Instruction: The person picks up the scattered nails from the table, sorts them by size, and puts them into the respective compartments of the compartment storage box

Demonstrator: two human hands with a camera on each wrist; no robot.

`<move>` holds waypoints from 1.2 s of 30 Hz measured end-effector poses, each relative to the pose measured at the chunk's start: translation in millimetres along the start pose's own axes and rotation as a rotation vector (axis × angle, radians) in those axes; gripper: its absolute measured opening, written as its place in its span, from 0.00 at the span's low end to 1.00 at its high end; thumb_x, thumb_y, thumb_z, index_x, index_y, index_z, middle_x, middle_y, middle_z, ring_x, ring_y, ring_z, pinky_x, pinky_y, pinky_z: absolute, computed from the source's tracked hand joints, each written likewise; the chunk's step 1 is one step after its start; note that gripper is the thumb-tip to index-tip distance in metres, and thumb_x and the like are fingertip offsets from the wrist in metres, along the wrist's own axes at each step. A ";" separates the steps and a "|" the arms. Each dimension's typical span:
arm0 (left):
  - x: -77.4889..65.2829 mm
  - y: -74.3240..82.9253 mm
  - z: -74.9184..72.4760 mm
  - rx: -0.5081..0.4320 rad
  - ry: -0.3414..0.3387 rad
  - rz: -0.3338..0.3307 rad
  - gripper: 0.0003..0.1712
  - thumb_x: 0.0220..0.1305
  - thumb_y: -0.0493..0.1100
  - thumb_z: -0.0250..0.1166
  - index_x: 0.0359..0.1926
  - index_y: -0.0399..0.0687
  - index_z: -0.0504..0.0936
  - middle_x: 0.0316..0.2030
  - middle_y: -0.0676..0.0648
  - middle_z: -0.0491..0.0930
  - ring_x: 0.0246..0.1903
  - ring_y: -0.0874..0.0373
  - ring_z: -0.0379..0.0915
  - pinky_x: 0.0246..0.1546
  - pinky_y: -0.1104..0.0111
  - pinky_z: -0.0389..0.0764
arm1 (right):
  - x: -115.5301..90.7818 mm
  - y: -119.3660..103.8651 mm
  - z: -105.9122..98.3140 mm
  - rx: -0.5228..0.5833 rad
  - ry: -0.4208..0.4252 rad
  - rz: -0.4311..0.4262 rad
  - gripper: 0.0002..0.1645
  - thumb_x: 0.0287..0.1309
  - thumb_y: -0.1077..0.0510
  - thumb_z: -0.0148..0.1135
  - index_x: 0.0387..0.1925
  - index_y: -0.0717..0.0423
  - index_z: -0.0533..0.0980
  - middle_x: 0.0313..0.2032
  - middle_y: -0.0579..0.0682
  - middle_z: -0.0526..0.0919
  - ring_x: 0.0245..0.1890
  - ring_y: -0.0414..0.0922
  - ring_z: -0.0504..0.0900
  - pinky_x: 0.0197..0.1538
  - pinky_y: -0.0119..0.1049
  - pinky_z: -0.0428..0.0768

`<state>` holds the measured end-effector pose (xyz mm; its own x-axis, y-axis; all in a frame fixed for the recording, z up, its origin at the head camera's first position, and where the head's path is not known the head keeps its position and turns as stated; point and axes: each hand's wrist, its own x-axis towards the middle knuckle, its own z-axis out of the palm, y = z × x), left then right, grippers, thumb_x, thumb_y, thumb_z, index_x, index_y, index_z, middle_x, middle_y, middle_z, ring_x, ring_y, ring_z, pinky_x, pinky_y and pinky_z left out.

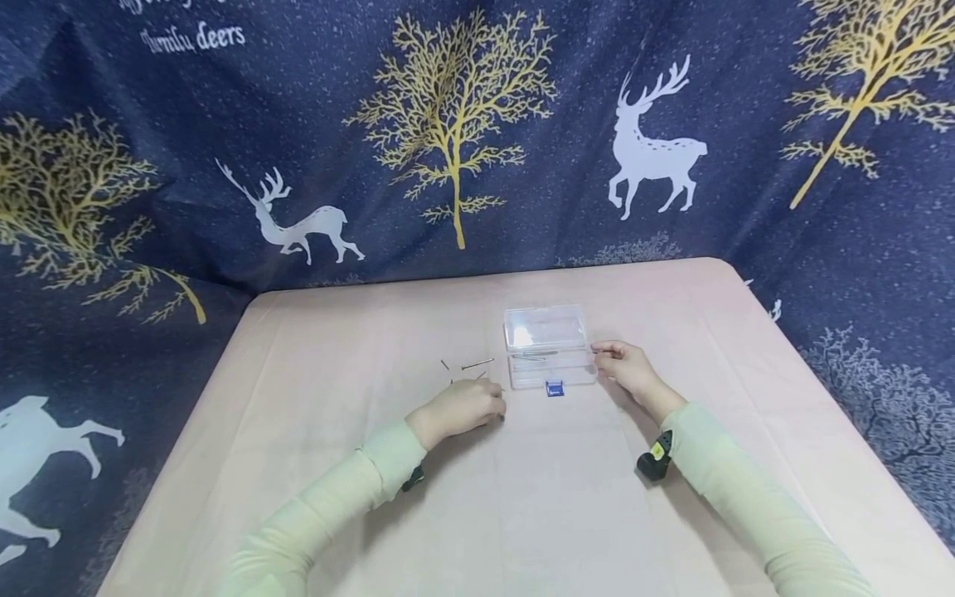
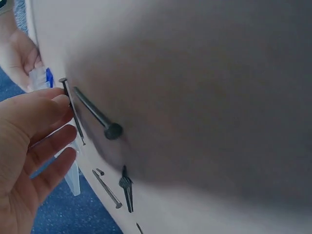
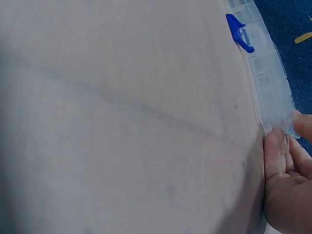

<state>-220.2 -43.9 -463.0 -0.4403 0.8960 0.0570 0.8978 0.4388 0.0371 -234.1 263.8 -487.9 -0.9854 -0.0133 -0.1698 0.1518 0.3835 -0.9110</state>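
White lettering (image 1: 194, 38), "deers" legible (word before it blurred), on navy cloth (image 1: 574, 157)

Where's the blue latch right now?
In the head view, the blue latch is on the near edge of the open box, between the left hand and the right hand.

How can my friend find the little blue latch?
On the pale pink tablecloth sits an open, clear plastic box, its right end in the right hand. The blue latch hangs midway along the box's near edge. It's the box's only blue part.
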 end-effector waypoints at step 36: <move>16.2 10.1 11.0 0.442 -0.145 0.012 0.11 0.71 0.43 0.49 0.48 0.51 0.76 0.49 0.52 0.78 0.45 0.61 0.75 0.40 0.72 0.81 | 2.4 3.9 1.7 0.073 0.006 -0.024 0.24 0.61 0.66 0.52 0.58 0.75 0.66 0.48 0.69 0.77 0.31 0.30 0.77 0.38 0.21 0.79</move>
<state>-218.1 -24.2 -472.7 -0.4521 0.8877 -0.0866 0.8342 0.3865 -0.3934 -235.8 263.6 -492.6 -0.9892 -0.0155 -0.1456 0.1334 0.3149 -0.9397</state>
